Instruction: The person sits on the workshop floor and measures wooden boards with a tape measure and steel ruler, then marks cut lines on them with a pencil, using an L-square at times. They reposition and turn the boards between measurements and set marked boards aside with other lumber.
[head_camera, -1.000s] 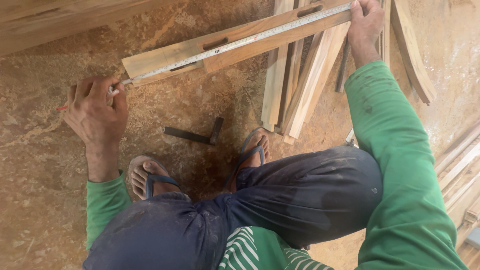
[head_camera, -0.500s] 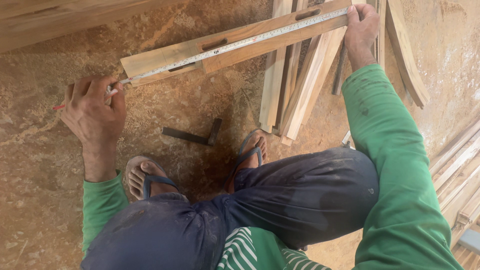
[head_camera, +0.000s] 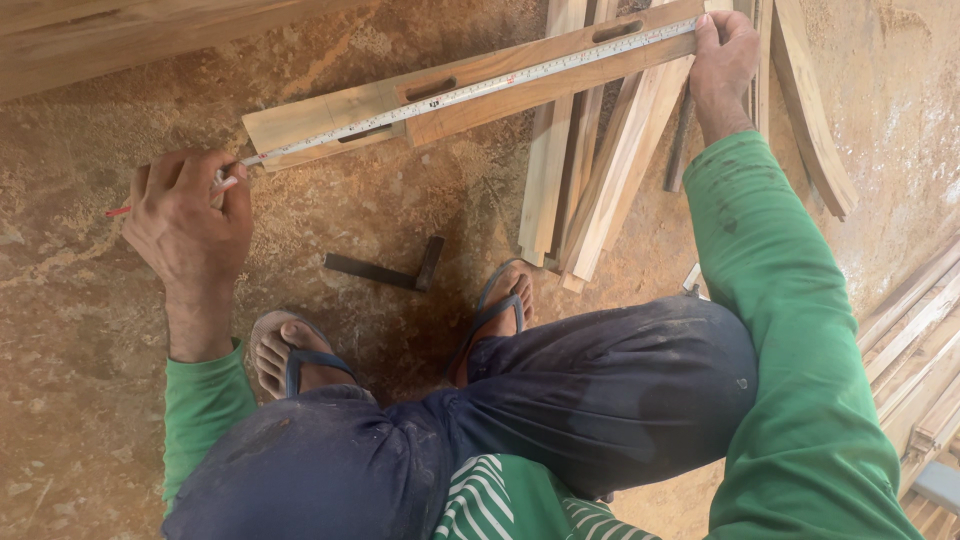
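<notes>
A long wooden board (head_camera: 330, 110) with two slots cut in it lies across the sawdust floor and over a pile of sticks. A measuring tape (head_camera: 480, 88) is stretched along its length. My left hand (head_camera: 190, 215) grips the tape's case end together with a red pencil (head_camera: 122, 210) at the board's left end. My right hand (head_camera: 725, 55) presses the tape's other end onto the board at the upper right.
A dark metal try square (head_camera: 385, 270) lies on the floor in front of my sandalled feet (head_camera: 290, 350). Loose wooden sticks (head_camera: 590, 190) are piled under the board, a curved piece (head_camera: 810, 130) to the right, more planks (head_camera: 920, 340) at the right edge.
The view has shifted slightly; both hands still hold the tape stretched along the board, with the right hand a little nearer the top edge.
</notes>
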